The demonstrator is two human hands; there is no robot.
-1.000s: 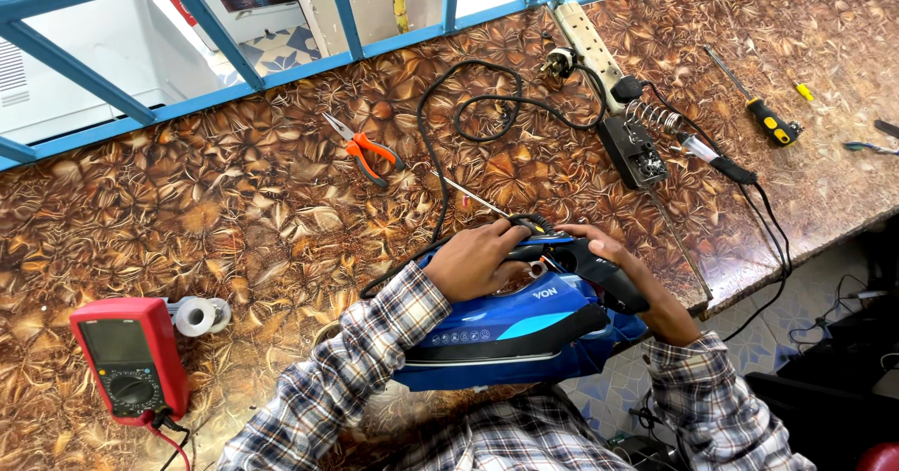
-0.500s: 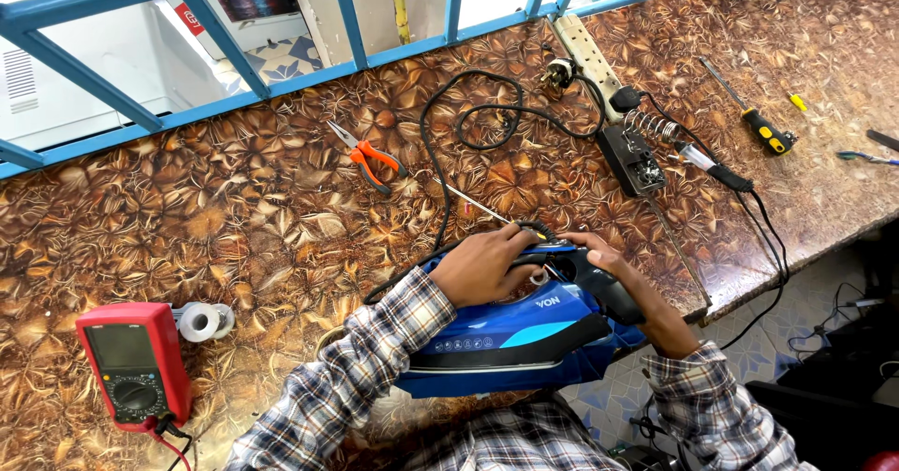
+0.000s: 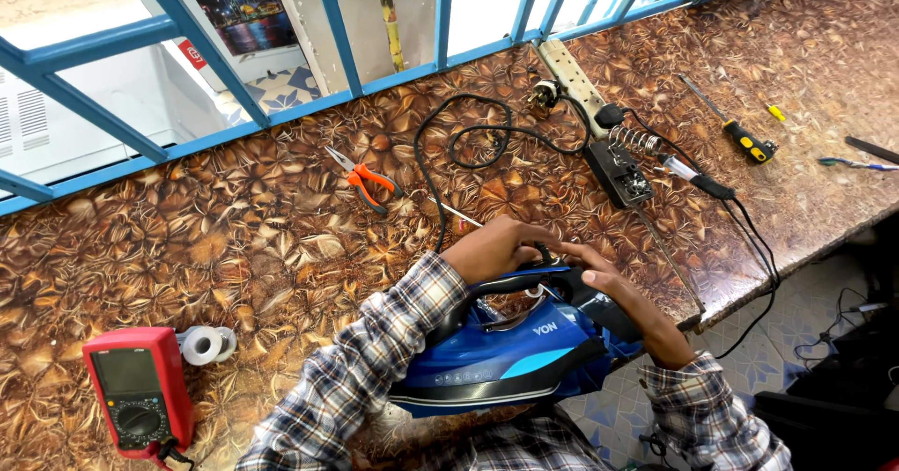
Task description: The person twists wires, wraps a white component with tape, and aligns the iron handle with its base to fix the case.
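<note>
Here the blue iron (image 3: 506,354) sits tilted at the surface's (image 3: 234,246) near edge, half over it. The left hand (image 3: 496,249) curls over its handle top; the right hand (image 3: 613,293) grips the rear. A loosened grip might let it slide off.

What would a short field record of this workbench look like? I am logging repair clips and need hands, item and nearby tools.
Left hand: resting on the rear top of the iron's handle
Right hand: gripping the handle's side
Item: blue and black plastic clothes iron, at the bench's near edge
Surface: brown leaf-patterned bench
Near left: red multimeter, white tape roll
Behind: orange-handled pliers, black coiled cord
Right: soldering iron stand, yellow-handled screwdriver
</note>
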